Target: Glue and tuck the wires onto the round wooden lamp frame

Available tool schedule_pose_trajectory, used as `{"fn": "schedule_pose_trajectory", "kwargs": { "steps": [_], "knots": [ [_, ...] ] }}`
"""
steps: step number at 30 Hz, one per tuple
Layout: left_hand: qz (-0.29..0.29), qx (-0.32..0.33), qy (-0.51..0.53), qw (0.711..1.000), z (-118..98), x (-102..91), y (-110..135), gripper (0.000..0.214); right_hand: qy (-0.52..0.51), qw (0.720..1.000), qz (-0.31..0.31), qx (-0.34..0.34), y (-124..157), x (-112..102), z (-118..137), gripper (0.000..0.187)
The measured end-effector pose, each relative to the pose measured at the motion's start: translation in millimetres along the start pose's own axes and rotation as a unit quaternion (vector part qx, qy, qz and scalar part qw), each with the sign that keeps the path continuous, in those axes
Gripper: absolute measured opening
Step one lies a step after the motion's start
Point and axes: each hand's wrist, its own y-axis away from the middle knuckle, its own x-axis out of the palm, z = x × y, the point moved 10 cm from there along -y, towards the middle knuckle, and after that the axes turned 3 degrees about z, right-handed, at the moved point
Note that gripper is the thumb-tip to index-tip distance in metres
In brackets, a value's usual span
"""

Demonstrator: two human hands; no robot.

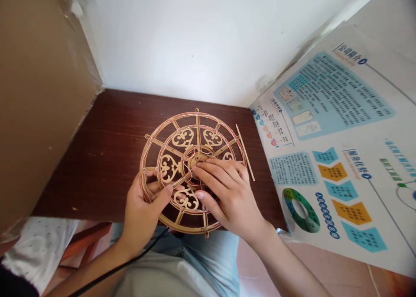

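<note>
Watching my feed: 2 hands on 1 wood wheel (183, 137), L hand (143, 214) gripping rim (141, 175), R hand (227, 193) open on hub (198, 158); 1 stick (245, 152) beside wheel.

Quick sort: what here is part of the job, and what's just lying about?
Part of the job:
- fretwork wooden wheel
- wheel's hub, under the right hand's fingers
- left hand, holding the wheel's rim
- right hand

Lying about:
- thin wooden stick, beside the wheel; could be a loose part
- dark wood tabletop
- printed poster
- cardboard sheet
- black cable

hands (142, 217) (225, 193) on wooden filigree wheel (183, 137)
</note>
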Motion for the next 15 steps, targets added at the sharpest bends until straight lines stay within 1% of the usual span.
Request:
{"fn": "schedule_pose_trajectory", "kwargs": {
  "steps": [10, 15],
  "knots": [
    [0.006, 0.005, -0.003, 1.000, -0.2, 0.9, 0.8, 0.056, -0.035, 0.999, -0.012, 0.036, -2.4, 1.1, -2.1, 0.034],
    [0.007, 0.010, 0.001, 1.000, -0.4, 0.9, 0.5, 0.055, -0.034, 0.999, -0.010, 0.033, -5.6, 2.1, -1.9, 0.028]
  ]
}}
